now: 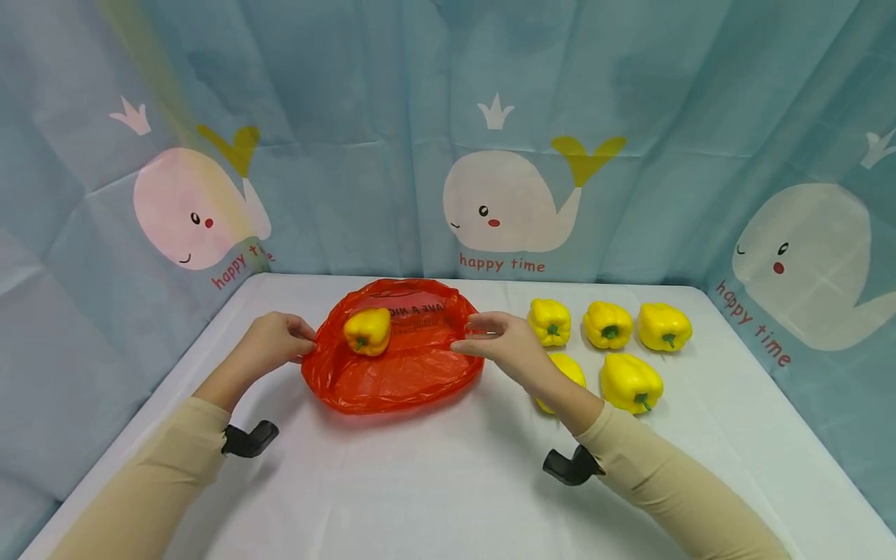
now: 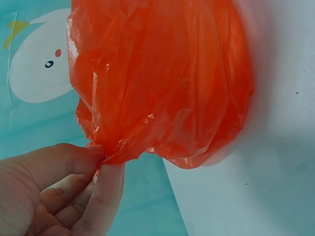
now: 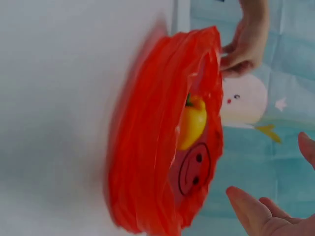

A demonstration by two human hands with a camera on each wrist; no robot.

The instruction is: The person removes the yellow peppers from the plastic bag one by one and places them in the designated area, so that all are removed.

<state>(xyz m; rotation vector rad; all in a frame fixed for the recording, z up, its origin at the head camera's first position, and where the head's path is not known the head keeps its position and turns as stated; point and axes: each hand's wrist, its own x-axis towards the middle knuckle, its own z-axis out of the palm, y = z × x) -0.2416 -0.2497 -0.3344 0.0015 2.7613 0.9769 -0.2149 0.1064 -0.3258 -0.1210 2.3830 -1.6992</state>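
While the left hand [image 1: 276,340] pinches the red bag's [image 1: 392,365] left rim, one yellow pepper [image 1: 367,330] is held inside on the white bench [image 1: 420,482]; the right hand [image 1: 504,342] is spread just beside the right rim, five peppers [image 1: 609,324] beyond.

Bright, even light; soft shadows; blurred right-wrist view; wide-angle bending at edges.

Left hand [image 1: 274,340], forearm extended forward, with thumb and fingers pinched together; right hand [image 1: 505,342] held level, fingers straight and relaxed, thumb apart.
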